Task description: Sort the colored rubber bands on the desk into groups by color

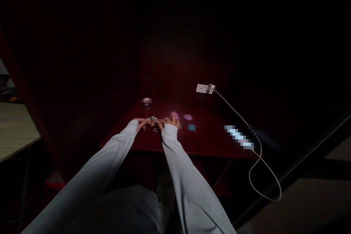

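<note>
A mixed heap of small coloured strands and loops (152, 121), which look like little elastic bands, lies on the dark red desk (214, 142) between my hands. My left hand (142, 122) touches the heap's left side, its thumb and finger drawn together; whatever they pinch is too small to make out. From the right, my right hand (168, 121) reaches in with thumb and forefinger at the heap and its other fingers bent. Beyond and beside it are a pink pile (174, 115), a purple pile (188, 117) and a blue pile (192, 127). A yellowish pile (179, 126) is partly covered by this hand.
A round clear container (146, 101) stands at the back left of the desk. On the back wall is a white socket (202, 88) with a plugged-in charger. Its white cable (233, 106) runs to a blurred-out bright object (239, 137) and loops past the desk's right side.
</note>
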Tool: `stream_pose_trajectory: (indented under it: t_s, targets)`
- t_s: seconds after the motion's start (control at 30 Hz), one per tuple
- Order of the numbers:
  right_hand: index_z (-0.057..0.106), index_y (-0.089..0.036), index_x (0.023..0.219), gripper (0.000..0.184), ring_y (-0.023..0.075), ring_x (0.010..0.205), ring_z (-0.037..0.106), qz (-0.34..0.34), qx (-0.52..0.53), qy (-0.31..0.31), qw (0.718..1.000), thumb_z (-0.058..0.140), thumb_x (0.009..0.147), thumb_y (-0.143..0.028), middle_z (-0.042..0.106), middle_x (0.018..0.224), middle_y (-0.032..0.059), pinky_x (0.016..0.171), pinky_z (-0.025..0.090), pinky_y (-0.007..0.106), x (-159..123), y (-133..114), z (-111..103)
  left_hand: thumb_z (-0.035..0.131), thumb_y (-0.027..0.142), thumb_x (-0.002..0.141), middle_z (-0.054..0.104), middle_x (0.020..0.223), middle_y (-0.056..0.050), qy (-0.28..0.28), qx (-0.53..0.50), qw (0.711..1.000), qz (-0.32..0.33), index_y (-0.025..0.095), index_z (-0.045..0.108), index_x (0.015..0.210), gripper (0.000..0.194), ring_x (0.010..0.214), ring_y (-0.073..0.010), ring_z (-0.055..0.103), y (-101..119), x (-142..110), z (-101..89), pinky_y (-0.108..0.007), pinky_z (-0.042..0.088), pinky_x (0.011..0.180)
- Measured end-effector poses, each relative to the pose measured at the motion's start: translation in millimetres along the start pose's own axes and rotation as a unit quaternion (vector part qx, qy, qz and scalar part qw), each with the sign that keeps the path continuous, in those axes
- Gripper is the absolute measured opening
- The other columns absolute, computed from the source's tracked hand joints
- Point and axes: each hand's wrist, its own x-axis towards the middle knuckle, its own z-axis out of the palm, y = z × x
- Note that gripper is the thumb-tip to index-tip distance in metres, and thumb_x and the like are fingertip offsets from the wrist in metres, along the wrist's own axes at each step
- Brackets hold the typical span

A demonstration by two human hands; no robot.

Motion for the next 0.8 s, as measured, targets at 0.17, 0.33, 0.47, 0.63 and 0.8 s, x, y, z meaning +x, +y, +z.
stream_pose_trajectory:
  t_s: [0.17, 0.33, 0.47, 0.63, 0.8]
  targets:
    - [0.087, -0.034, 0.115, 0.041, 0.0349, 0.118, 0.049, 0.165, -0.01, 0.057, 0.985, 0.049, 0.11, -0.048, 0.078, 0.123, 0.01, 0.1, 0.028, 0.049, -12.8, 76.5, -32.0, 0.062, 0.048, 0.088, 0.054, 0.053, 0.004, 0.051, 0.021, 0.998, -0.015, 0.022, 0.067, 0.071, 0.032, 0.058, -0.0158, 0.05, -1.2, 0.7, -6.8, -0.025, 0.04, 0.061]
    - [0.086, -0.032, 0.12, 0.043, 0.0352, 0.123, 0.046, 0.192, -0.067, 0.038, 0.978, 0.048, 0.11, -0.05, 0.075, 0.127, 0.0101, 0.103, 0.025, 0.048, -28.9, 138.5, -63.8, 0.067, 0.043, 0.085, 0.053, 0.054, 0.002, 0.032, 0.174, 0.981, -0.075, 0.024, 0.047, 0.055, 0.041, 0.06, -0.0175, 0.053, 0.1, 2.7, -12.8, -0.027, 0.038, 0.061]
    - [0.082, -0.031, 0.13, 0.046, 0.035, 0.125, 0.048, 0.218, -0.091, 0.04, 0.971, 0.048, 0.109, -0.053, 0.072, 0.133, 0.0116, 0.103, 0.028, 0.047, -31.5, 150.0, -62.9, 0.066, 0.044, 0.089, 0.068, 0.066, -0.006, -0.017, 0.327, 0.935, -0.139, 0.023, 0.049, 0.052, 0.046, 0.083, -0.024, 0.071, 9.7, 8.3, -7.8, -0.026, 0.046, 0.071]
    - [0.085, -0.023, 0.117, 0.047, 0.0361, 0.124, 0.053, 0.321, -0.077, 0.066, 0.942, 0.043, 0.108, -0.042, 0.075, 0.129, 0.0149, 0.102, 0.034, 0.05, -26.9, 150.2, -50.4, 0.063, 0.053, 0.093, 0.08, 0.095, -0.008, -0.062, 0.427, 0.892, -0.131, 0.021, 0.061, 0.063, 0.044, 0.102, -0.0257, 0.074, 20.0, 6.3, -2.9, -0.026, 0.049, 0.078]
    - [0.085, -0.018, 0.112, 0.046, 0.0357, 0.127, 0.055, 0.305, -0.054, 0.05, 0.949, 0.043, 0.107, -0.038, 0.076, 0.121, 0.0181, 0.105, 0.035, 0.052, -26.9, 152.4, -48.2, 0.064, 0.04, 0.09, 0.079, 0.099, -0.006, -0.072, 0.419, 0.897, -0.122, 0.021, 0.063, 0.067, 0.029, 0.1, -0.0235, 0.074, 24.3, -0.6, -2.7, -0.025, 0.049, 0.077]
